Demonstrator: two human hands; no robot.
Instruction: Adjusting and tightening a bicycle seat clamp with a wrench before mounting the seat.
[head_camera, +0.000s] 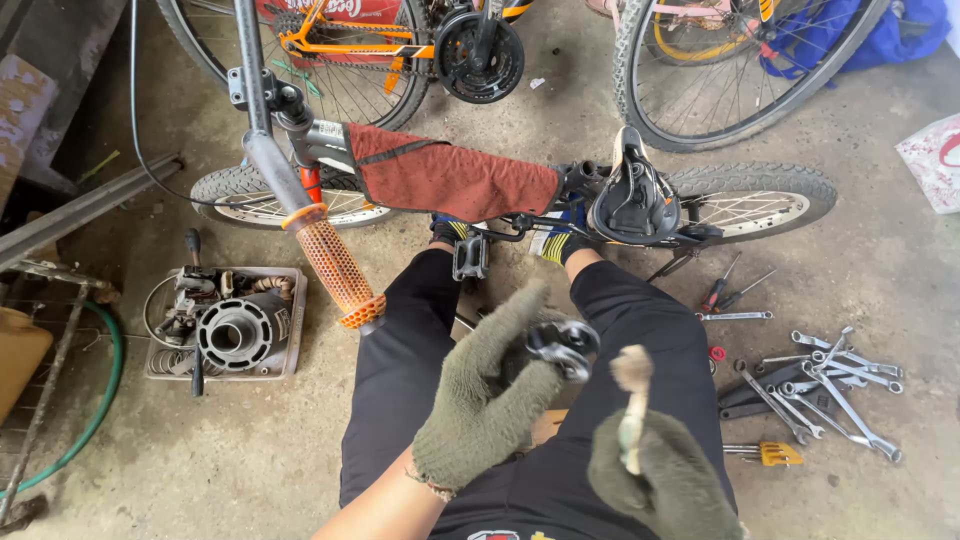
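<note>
- Head view: your left hand (480, 405), in an olive knit glove, is up over your lap, fingers curled round a small dark metal bicycle part (562, 347) with a shiny ring on it – you've got it pinched at the fingertips, thumb stretched up and out.
- Your right hand (668, 480), gloved the same, is fisted tight round the handle of a small brush (632, 395); its pale, worn tip stands upright just beside the metal part, and whether the two touch I can't tell.
- Both hands sit above your black trousers (400, 380), near the bottom edge of the view.
- Right in front of your knees stands a small bicycle (300, 135), a red cloth (450, 180) draped over its top tube, black saddle (635, 200) to the right, an orange meshed handlebar grip (335, 265) pointing down toward your left knee.
- On the concrete floor (250, 450) at your left, a shallow grey tray (290, 345) holds a dark round finned part and odd bits.
- At your right on the floor, a spread of spanners (830, 385) lies near the screwdrivers (725, 290), well apart from your hands.
- Along the far edge, two more bicycles: an orange frame at top left, a big wheel (740, 70) at top right.
- A green hose (105, 390) curves along the left edge.
</note>
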